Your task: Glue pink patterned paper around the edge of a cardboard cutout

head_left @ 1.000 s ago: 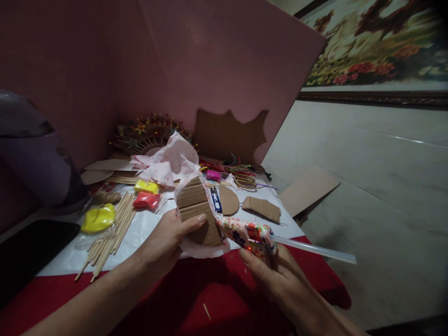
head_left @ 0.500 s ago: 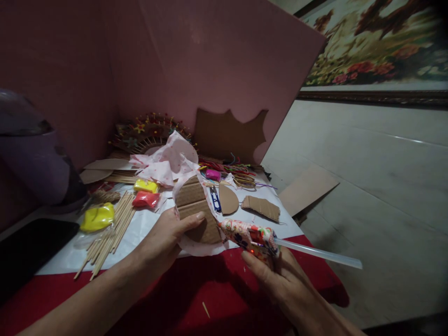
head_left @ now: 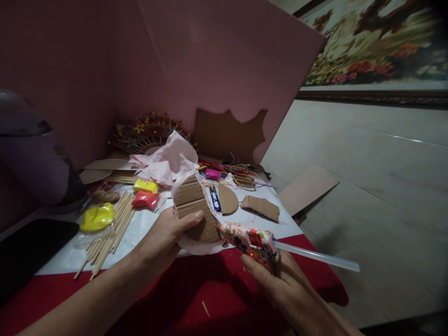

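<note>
A rounded cardboard piece (head_left: pixel 192 199) with dotted pale pink fabric (head_left: pixel 201 248) around its edge is gripped by my left hand (head_left: pixel 171 229), thumb on top and fingers hidden beneath. My right hand (head_left: pixel 276 277) is closed round a flower-patterned hot glue gun (head_left: pixel 250 239), whose small light glows red. From the back of the gun sticks a long clear glue stick (head_left: pixel 318 255). The nozzle points left and meets the right edge of the cardboard and fabric; whether glue is coming out is too small to tell.
Beyond the work lie blue thread snips (head_left: pixel 214 199), a half-round cardboard piece (head_left: pixel 228 199) and a cardboard strip (head_left: pixel 261 208). Wooden sticks (head_left: pixel 111 234), yellow clay (head_left: pixel 98 217) and red clay (head_left: pixel 145 199) are at left, near a black flat object (head_left: pixel 33 254). A crumpled dotted cloth (head_left: pixel 168 158) sits behind.
The glue gun has tipped slightly and its tip has shifted a little down along the cardboard's right edge. My left hand keeps nearly the same place.
</note>
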Tool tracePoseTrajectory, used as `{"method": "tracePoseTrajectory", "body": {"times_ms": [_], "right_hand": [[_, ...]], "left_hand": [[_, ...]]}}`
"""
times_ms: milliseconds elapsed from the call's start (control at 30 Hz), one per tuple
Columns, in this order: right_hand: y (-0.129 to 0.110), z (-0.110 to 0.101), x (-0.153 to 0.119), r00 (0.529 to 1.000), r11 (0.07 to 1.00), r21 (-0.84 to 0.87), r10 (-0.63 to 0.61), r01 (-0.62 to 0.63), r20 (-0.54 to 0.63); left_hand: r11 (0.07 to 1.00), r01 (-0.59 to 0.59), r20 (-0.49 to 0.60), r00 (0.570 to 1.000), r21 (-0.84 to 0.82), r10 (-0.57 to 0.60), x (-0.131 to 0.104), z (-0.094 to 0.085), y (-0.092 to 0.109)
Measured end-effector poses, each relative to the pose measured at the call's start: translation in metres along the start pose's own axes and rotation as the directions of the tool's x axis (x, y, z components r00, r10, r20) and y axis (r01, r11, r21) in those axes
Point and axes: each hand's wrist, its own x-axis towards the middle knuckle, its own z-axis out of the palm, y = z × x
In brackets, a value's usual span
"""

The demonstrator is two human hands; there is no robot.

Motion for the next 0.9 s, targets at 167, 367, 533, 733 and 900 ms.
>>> {"method": "tracePoseTrajectory", "body": {"times_ms": [167,367,533,733,900], "right_hand": [[-0.002,0.000,0.001,1.000,1.000,0.014,-0.025,0.025,-0.014],[-0.003,0.003,0.005,0.999,0.999,0.017,-0.031,0.032,-0.034],[0.001,0.000,0.002,1.000,1.000,0.004,-0.010,0.010,0.015],[0.001,0.000,-0.007,1.000,1.000,0.012,0.022,-0.022,-0.010],[0.004,-0.002,-0.006,0.998,0.998,-0.001,0.056,-0.056,0.018]], "left_hand": [[1.000,0.017,0.011,1.000,-0.001,-0.017,-0.001,0.000,0.000],[0.998,0.059,0.032,0.998,-0.024,-0.058,-0.003,0.002,0.002],[0.999,0.033,0.010,0.999,-0.029,-0.033,-0.002,0.002,0.001],[1.000,0.006,-0.007,1.000,0.020,-0.006,0.000,0.000,0.001],[1.000,0.016,-0.020,1.000,0.015,-0.016,0.001,0.000,-0.001]]}}
